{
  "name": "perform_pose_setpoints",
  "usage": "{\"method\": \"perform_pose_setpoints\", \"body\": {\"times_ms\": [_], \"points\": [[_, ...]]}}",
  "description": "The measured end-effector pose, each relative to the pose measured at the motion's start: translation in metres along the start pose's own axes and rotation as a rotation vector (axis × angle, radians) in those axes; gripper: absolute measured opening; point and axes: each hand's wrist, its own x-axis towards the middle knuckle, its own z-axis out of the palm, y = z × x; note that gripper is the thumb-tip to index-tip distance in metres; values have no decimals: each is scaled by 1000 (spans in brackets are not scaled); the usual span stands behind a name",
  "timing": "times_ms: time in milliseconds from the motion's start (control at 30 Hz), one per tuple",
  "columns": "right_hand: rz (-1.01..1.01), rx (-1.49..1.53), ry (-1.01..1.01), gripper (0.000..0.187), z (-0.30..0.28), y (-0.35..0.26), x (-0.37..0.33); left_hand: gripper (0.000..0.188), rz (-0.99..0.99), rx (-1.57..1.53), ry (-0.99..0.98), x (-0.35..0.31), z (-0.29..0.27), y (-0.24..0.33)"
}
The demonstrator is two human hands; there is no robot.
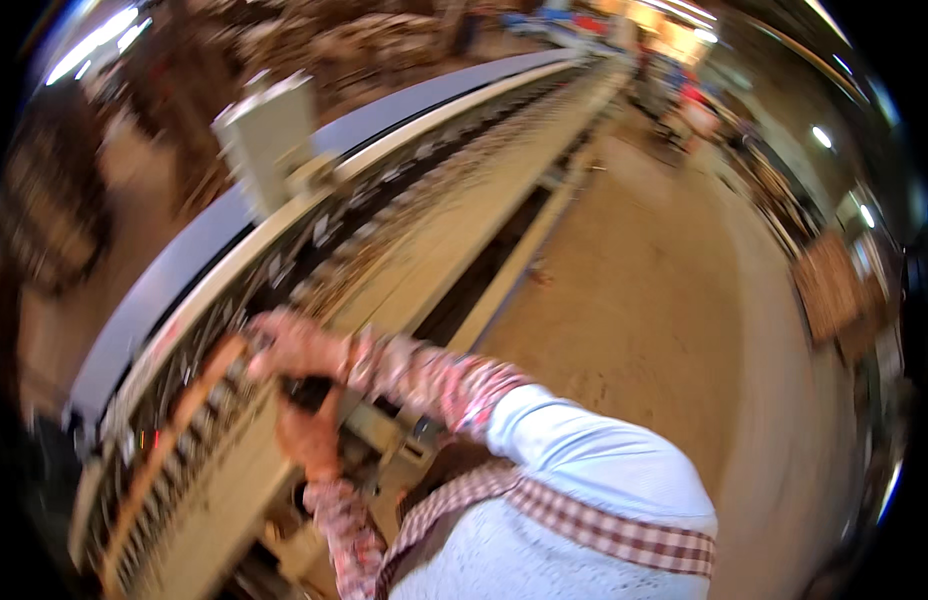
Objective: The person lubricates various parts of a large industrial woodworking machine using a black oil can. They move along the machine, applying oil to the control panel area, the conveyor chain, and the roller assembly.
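Both my hands are over the near part of a long machine bed (404,275). My right hand (296,345), in a pink patterned sleeve, reaches across to the upper end of a long orange-brown strip (189,410). Its fingers are bent down there, and motion blur hides what they grip. Just below it, my left hand (309,437) is at the bed's near edge, thumb raised, next to a small dark thing (306,390). Blur leaves its grip unclear. The strip runs along a row of metal teeth or rollers (199,428) towards the lower left.
A pale box-shaped unit (269,140) stands on the machine's far rail. A grey-blue curved panel (189,255) runs behind it. Stacked brown material (334,40) lies at the back, and a brown carton (829,285) stands at right beyond the tan floor (634,300).
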Motion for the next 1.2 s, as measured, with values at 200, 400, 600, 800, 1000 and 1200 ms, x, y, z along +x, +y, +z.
{"method": "perform_pose_setpoints", "body": {"times_ms": [200, 400, 600, 800, 1000, 1200], "points": [[229, 146, -61, 81, 16, 13, 2, 102, -76, 462, -3, 1, 6, -21], [258, 10, -70, 87, 5, -3, -5, 97, -66, 399, 0, 0, 7, -15], [-22, 106, 34, 84, 21, 12, -2, 100, -45, 323, 5, 7, -3, -22], [-2, 157, 27, 53, -14, 24, -7, 80, 111, 182, -82, 8, 0, 18], [89, 423, -163, 27, 7, -3, 6, 91, -56, 294, -100, 8, -29, 10], [263, 358, -207, 26, 0, 1, 27, 95, -165, 200, -116, 11, -21, 17]]}}
